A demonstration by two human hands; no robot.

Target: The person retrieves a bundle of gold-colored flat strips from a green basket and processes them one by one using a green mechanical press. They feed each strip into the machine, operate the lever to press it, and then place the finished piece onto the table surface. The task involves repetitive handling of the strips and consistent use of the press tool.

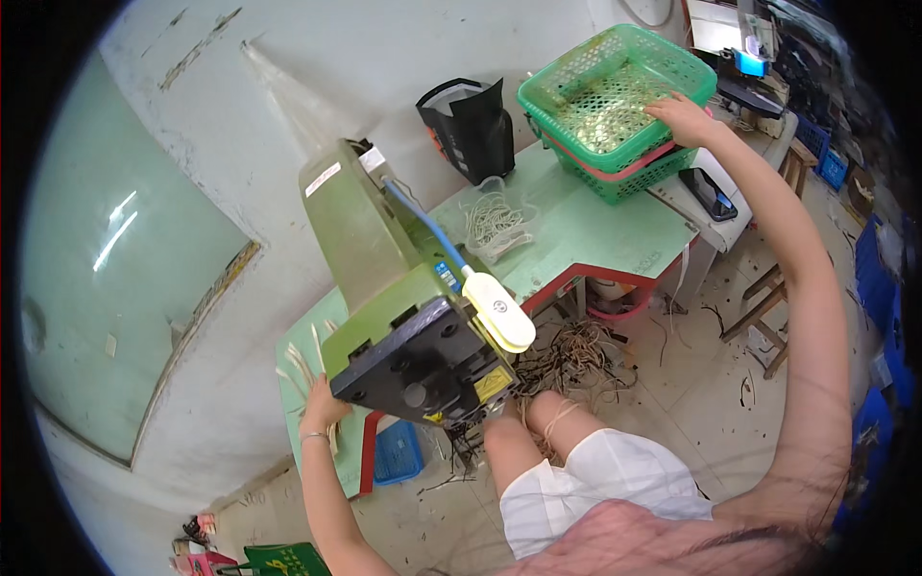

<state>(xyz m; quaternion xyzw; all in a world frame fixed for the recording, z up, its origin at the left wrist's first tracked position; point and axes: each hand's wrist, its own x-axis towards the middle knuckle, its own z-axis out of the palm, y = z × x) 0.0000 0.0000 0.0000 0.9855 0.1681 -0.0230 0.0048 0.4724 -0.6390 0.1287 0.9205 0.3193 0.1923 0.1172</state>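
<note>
My right hand [680, 120] reaches over the rim of a green perforated basket [624, 144], its fingers stretched out and apart. Many small shiny pieces [610, 120] cover the basket's bottom. At the left end of the table, my left hand [324, 408] lies against a bunch of whitish cords [296, 363]; cord ends show above and below it. The machine partly hides those fingers, so I cannot tell whether they grip. Between my arms stands a green press-like machine [370, 230] with a dark front plate [413, 370] and a yellow-white lamp [499, 312] on a blue stem.
A clear tub of thin white cords [495, 223] sits on the green table [600, 235], with a black bin [471, 130] behind. A phone [708, 194] lies right of the stacked baskets. Tangled cords [576, 360] cover floor below; a blue crate [397, 451] stands under the table.
</note>
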